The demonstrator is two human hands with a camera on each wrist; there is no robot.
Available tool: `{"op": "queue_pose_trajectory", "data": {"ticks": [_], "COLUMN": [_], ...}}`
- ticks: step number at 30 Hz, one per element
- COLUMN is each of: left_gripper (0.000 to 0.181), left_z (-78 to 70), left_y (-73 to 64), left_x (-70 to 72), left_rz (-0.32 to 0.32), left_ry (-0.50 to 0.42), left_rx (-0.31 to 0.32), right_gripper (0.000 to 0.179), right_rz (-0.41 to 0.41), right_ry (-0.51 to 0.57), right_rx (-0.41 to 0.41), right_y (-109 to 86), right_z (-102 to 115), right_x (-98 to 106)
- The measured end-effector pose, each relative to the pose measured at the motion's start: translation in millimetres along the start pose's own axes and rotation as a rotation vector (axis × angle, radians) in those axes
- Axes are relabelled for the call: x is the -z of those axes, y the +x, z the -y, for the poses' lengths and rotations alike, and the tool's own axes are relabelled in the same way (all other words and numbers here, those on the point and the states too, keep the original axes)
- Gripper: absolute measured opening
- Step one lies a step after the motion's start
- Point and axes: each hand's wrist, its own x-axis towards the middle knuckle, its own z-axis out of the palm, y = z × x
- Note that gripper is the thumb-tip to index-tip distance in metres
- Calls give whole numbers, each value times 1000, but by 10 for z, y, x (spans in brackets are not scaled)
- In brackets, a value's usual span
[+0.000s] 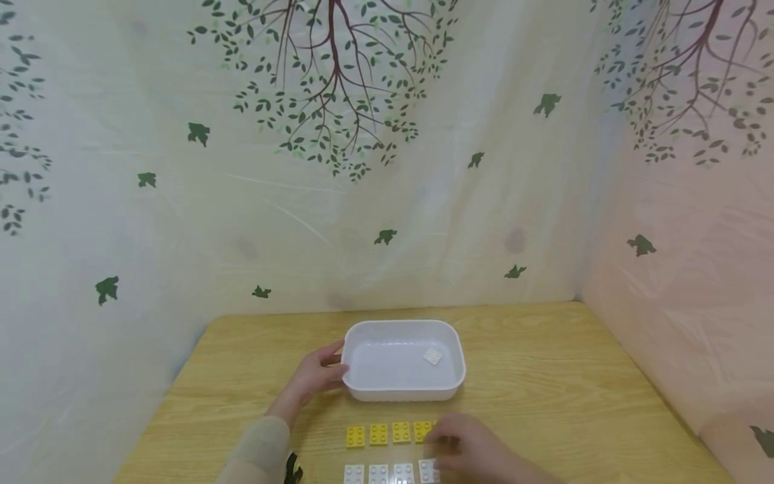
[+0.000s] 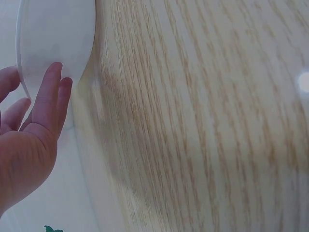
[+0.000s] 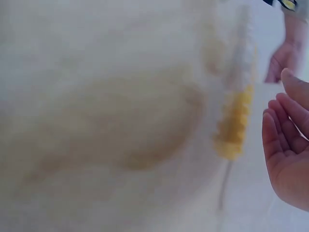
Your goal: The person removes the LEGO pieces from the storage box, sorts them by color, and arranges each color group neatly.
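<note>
A white plastic tub (image 1: 402, 394) stands on the table with one small white brick (image 1: 432, 356) inside. My left hand (image 1: 317, 370) is at its left end; in the left wrist view, its extended fingers (image 2: 46, 104) lie against the outer wall near the rim. In front of the tub, a row of yellow bricks (image 1: 378, 434) lies above a row of white bricks (image 1: 378, 473). My right hand (image 1: 465, 447) is blurred over the right ends of both rows. In the right wrist view its fingers are loosely bent, a gap separates them from the thumb, and nothing shows between them.
The wooden table (image 1: 532, 376) backs onto a pale curtain (image 1: 423, 269) printed with branches and green birds. Another curtain side (image 1: 677, 323) runs along the right edge. A small dark object (image 1: 293, 468) shows beside the left sleeve (image 1: 260, 447).
</note>
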Motion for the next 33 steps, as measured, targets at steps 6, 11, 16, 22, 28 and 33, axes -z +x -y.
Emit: {"op": "queue_pose_trajectory", "data": {"ticks": [6,11,16,22,28,33], "left_gripper": [62,63,64,64,63,62], "left_z": [0,-5,-12,2,2,-1], "left_y": [15,13,21,39,47,48], "left_x": [3,16,23,27,29,31], "left_rz": [-2,1,0,11,19,19], "left_ry": [-4,-1,-5,-26,-29,-26], "left_rx": [8,4,-9,-17,-26,-25], "right_gripper": [26,28,36,43,52,62], "right_rz": [-101,-167,-219,-285,-320,-346], "right_ry": [51,35,13,-18,4,-11], "right_rx": [85,9,-71,-148,-213,-238], "right_y": [181,387,627,900,1105,1224], "right_z": [86,166,127,-2,-101,-172], "right_x": [218,388,487,520,461,391]}}
